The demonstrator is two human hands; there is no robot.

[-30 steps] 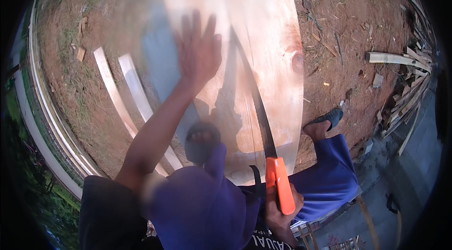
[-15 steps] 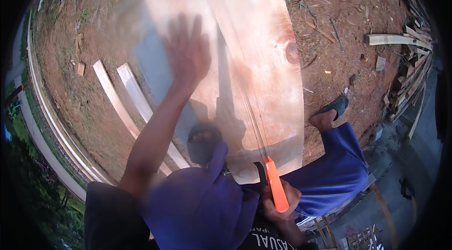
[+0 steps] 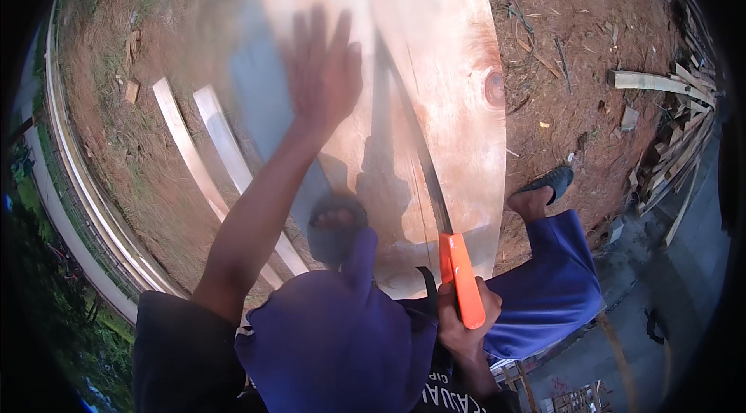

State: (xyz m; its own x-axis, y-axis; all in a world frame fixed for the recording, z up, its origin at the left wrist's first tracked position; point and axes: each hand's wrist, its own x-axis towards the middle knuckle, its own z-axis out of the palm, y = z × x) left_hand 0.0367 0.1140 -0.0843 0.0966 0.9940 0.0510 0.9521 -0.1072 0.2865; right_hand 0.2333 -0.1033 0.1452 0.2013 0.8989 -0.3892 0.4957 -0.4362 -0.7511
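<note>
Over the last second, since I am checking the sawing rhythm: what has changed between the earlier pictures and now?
The right hand has drawn the orange-handled saw back toward the body and then pushed it a little forward again, its blade still in the cut. The left hand stays flat on the wooden board. The foot in a sandal remains beside the board.

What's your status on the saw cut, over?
Left hand flat on the plywood sheet. Right hand gripping the orange-handled handsaw, blade in the cut. Sandalled foot beside the sheet, apart from the blade.
</note>
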